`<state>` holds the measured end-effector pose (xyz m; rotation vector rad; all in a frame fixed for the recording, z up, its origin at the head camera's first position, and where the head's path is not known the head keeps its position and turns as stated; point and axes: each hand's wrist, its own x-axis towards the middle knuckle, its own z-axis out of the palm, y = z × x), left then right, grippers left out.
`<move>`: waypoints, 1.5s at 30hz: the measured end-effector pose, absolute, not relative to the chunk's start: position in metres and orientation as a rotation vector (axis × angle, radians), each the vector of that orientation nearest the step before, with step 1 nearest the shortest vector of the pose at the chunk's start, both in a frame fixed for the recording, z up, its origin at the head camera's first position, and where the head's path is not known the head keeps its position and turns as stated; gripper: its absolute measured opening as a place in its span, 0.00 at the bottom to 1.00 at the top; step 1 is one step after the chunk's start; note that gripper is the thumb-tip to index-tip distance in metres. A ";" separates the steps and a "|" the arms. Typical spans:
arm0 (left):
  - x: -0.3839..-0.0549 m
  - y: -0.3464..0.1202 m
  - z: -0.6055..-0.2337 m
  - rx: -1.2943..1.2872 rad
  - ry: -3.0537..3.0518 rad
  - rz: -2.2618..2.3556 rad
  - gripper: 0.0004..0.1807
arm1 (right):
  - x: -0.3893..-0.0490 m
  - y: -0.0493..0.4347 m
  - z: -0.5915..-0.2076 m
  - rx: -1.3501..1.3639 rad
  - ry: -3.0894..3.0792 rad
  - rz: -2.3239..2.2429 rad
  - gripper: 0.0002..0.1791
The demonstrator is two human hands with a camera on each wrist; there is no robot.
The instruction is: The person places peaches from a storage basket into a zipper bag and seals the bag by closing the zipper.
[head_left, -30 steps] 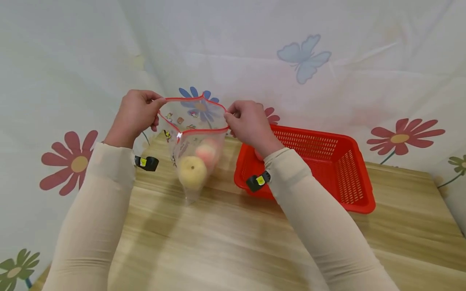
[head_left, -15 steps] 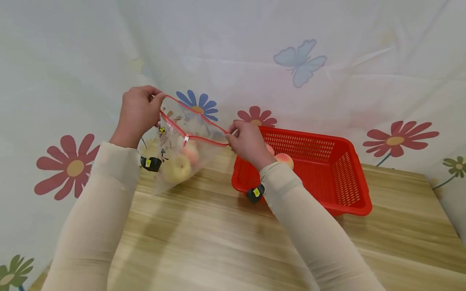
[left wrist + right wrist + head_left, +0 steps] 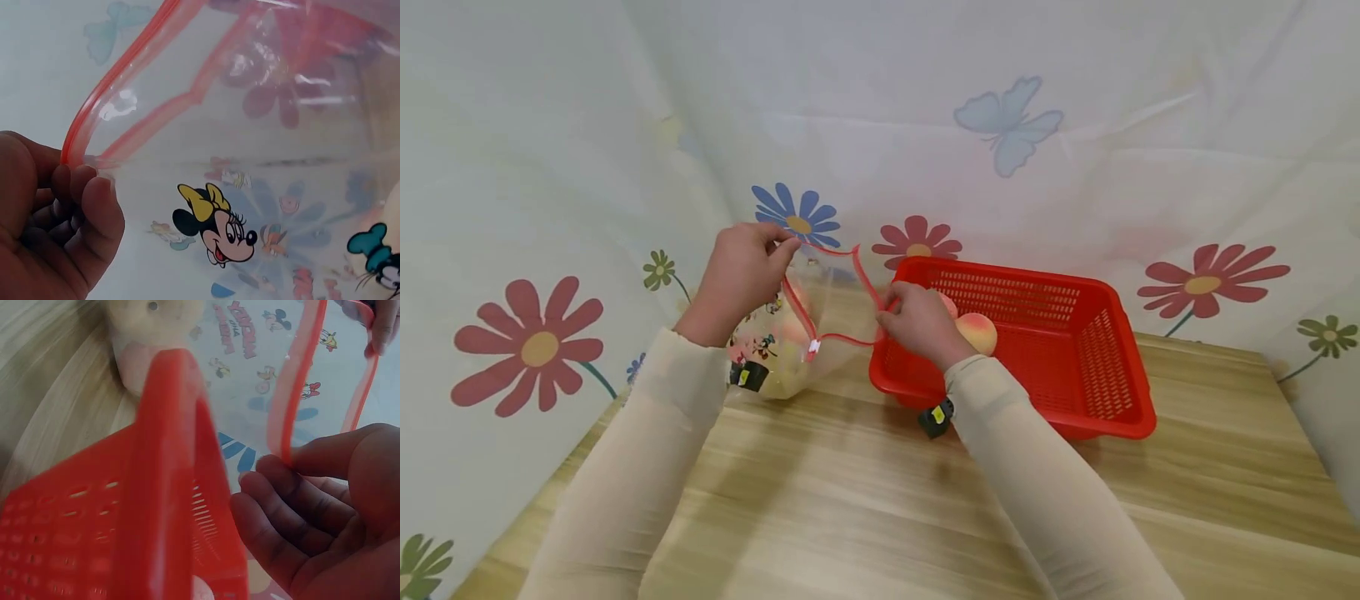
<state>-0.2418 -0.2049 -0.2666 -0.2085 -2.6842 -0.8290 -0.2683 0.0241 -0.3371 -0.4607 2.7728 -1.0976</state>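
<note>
A clear zip bag [image 3: 835, 358] with red edging and printed cartoon figures hangs between the hands, its mouth spread wide. The left hand [image 3: 741, 275] pinches one end of the mouth between thumb and fingers, as the left wrist view also shows. At the opposite end, the right hand [image 3: 921, 321] pinches the red edge, right over the basket's left side. A white slider [image 3: 815, 345] sits on the near edge. Inside the bag lie a yellow round fruit [image 3: 153, 325] and a pinkish one [image 3: 134, 365], partly hidden in the head view by the left forearm and prints.
A red plastic basket [image 3: 1037, 387] with slotted walls stands on the wooden table [image 3: 820, 500] to the right. In it, a peach [image 3: 976, 333] shows beside another peach [image 3: 949, 305], partly behind the right hand. A flower-printed cloth [image 3: 1150, 167] hangs behind the table.
Both hands have moved the bag rightward and lower, its right end now at the basket's left rim. The left hand came closer to the right. Both kept their grip.
</note>
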 end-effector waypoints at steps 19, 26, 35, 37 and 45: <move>-0.230 -0.185 -0.294 -0.233 -2.697 -0.876 0.14 | -0.267 0.030 -0.349 -0.476 2.741 -0.979 0.11; -0.230 -0.182 -0.295 -0.211 -2.723 -0.883 0.14 | -0.268 0.037 -0.344 -0.454 2.756 -0.976 0.11; -0.231 -0.178 -0.295 -0.230 -2.737 -0.893 0.14 | -0.271 0.058 -0.334 -0.344 2.698 -1.063 0.16; -0.231 -0.177 -0.295 -0.224 -2.747 -0.900 0.14 | -0.273 0.064 -0.332 -0.337 2.686 -1.075 0.17; -0.230 -0.172 -0.295 -0.220 -2.769 -0.906 0.14 | -0.285 0.086 -0.330 -0.352 2.748 -1.008 0.19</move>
